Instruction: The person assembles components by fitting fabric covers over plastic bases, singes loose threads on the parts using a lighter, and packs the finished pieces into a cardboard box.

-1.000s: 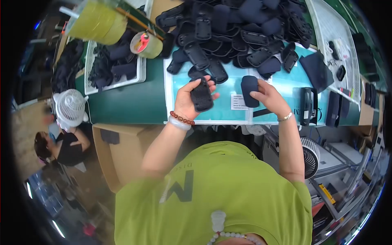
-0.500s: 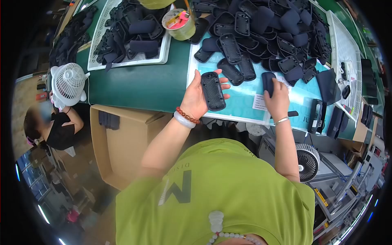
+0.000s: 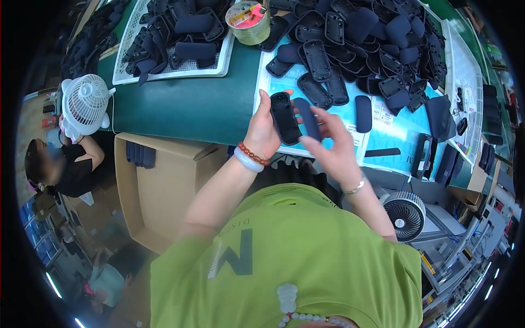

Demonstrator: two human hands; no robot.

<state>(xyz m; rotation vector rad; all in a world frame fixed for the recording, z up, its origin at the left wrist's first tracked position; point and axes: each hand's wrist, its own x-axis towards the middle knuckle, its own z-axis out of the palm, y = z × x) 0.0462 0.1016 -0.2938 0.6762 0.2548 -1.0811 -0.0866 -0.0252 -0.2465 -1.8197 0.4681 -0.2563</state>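
Note:
My left hand [image 3: 263, 130] holds a black perforated shell [image 3: 284, 117] upright, the thumb along its left edge and fingertips behind it. Just to the right, my right hand [image 3: 331, 141] pinches a dark navy pad [image 3: 307, 119] between thumb and fingers, close beside the shell. Another navy pad [image 3: 363, 113] lies on the light blue sheet [image 3: 383, 136] to the right. Beyond my hands, a large pile of black shells and navy pads [image 3: 361, 49] covers the back of the table.
A white tray [image 3: 227, 63] of black parts and a tub [image 3: 252, 34] stand back left. At left are a white fan [image 3: 86, 105], an open cardboard box [image 3: 158, 191] and a seated person [image 3: 71, 164]. Another fan [image 3: 403, 216] is below right.
My right hand has moved left from the sheet towards my left hand, with a navy pad in it. The view has shifted, and another person shows at lower left.

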